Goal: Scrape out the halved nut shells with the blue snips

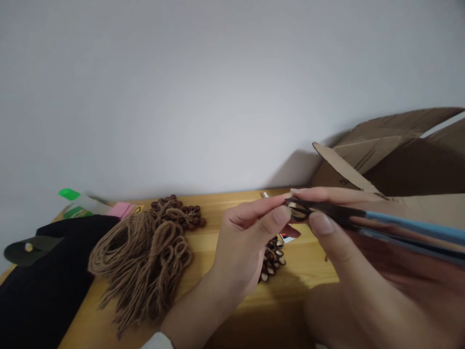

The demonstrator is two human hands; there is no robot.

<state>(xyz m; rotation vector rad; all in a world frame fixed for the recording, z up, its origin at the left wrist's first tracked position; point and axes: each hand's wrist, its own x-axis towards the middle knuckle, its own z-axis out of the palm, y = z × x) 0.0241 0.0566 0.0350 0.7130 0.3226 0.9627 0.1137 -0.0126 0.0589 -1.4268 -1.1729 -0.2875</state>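
Observation:
My right hand (348,242) is closed around a pair of pliers (337,213) with a dark metal head and blue handles. The pliers point left, and their jaws meet the fingertips of my left hand (243,237). Thumb and finger of that hand pinch a small dark-rimmed piece with a pale face (298,210), right at the jaws; fingers and tool partly cover it. Below my left hand, on the wooden table, lies a cluster of similar dark pieces with pale faces (274,259), partly hidden by the hand.
Bundles of brown cord (145,261) lie to the left, with round brown beads (192,215) behind them. Black cloth (39,276), pink paper slips (121,210) and a green-and-clear object (85,203) are further left. An open cardboard box (381,150) stands at the right, against the wall.

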